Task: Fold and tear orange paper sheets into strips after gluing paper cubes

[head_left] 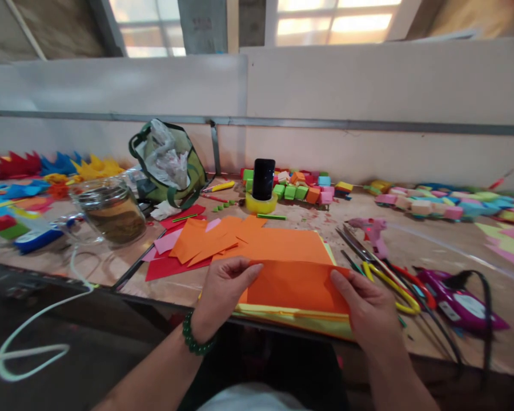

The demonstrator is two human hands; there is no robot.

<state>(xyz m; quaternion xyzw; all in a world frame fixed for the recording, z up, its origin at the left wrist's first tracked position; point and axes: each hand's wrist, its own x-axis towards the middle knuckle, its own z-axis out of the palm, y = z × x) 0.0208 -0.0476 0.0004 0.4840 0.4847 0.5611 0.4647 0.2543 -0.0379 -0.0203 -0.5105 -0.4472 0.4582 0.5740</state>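
Observation:
Between both hands stretches an orange sheet of paper [297, 285], held just above a stack of orange and yellow paper [291, 245] at the table's front edge. My left hand [227, 285] pinches its left end between thumb and fingers; a green bead bracelet is on that wrist. At the right end, my right hand [370, 302] grips the sheet with the thumb on top. Cut orange pieces [201, 237] lie left of the stack, over red paper [165, 268] and pink scraps.
Right of the stack lie yellow-handled scissors [405, 302], a pink glue gun [373, 234] and a purple device [458, 305]. A phone [264, 178] stands on a tape roll [261, 203]. On the left are a glass jar [111, 211], a green bag [188, 171] and coloured paper shapes.

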